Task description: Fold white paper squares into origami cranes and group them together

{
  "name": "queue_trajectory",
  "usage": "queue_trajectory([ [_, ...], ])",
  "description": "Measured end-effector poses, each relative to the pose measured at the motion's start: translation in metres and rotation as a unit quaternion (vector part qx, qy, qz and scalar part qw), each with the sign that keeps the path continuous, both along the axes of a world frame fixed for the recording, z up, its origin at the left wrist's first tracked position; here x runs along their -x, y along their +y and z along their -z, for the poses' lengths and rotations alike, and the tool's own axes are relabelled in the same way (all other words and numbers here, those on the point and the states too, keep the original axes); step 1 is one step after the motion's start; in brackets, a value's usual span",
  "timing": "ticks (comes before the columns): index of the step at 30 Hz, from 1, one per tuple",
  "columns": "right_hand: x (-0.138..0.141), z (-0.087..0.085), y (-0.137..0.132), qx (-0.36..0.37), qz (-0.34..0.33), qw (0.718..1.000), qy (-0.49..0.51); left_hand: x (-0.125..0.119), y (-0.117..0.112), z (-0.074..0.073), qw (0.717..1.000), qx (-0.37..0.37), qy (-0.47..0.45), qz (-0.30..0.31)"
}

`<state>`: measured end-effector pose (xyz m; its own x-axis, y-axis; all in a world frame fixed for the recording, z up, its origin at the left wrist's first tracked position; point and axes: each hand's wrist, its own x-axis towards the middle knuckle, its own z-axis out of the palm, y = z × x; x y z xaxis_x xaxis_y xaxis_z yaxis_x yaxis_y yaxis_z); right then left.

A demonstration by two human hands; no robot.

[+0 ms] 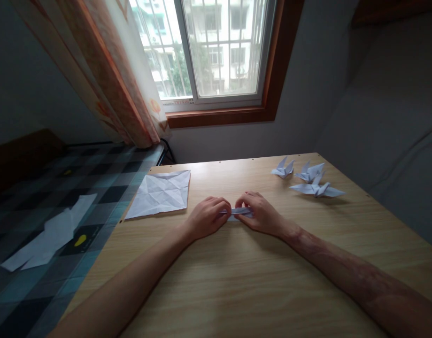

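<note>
Between my two hands, low over the middle of the wooden table (216, 281), is a small folded piece of white paper (233, 217). My left hand (209, 216) pinches its left end, thumb and fingers pressed together. At the other end my right hand (260, 211) grips the paper with curled fingers. The fingers cover much of the paper, so its full shape is hidden. Left of my hands lies a creased white sheet (163, 191), spread flat near the table's left edge.
Several folded paper cranes (282, 168) stand at the table's far right. White paper strips (57, 234) lie on the checked bedspread (15, 300) at left. Beyond the table are a barred window (226, 51) and an orange patterned curtain (110, 70).
</note>
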<state>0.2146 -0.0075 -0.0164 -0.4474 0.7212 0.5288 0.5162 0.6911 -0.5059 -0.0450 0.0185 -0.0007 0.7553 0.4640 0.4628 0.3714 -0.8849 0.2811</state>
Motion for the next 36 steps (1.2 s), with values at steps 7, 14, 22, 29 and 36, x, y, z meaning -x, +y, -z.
queue_trajectory([
  [7, 0.002, -0.001, -0.004, -0.068, -0.015, 0.998, -0.006, -0.001, -0.005, -0.004, 0.998, -0.038, -0.044, 0.001],
  [14, 0.002, -0.002, -0.004, -0.063, -0.013, 0.997, 0.041, -0.001, -0.006, -0.001, 0.968, 0.159, -0.175, -0.085],
  [22, 0.003, 0.007, -0.004, 0.033, 0.066, 0.983, 0.168, 0.01, 0.013, 0.003, 0.892, 0.351, -0.284, -0.028],
  [29, 0.006, 0.003, 0.0, 0.147, 0.008, 0.954, 0.262, -0.02, 0.0, 0.012, 0.807, 0.484, -0.335, 0.036],
  [36, 0.006, -0.003, 0.002, 0.191, -0.017, 0.952, 0.239, -0.025, -0.003, 0.009, 0.787, 0.478, -0.389, -0.022],
])
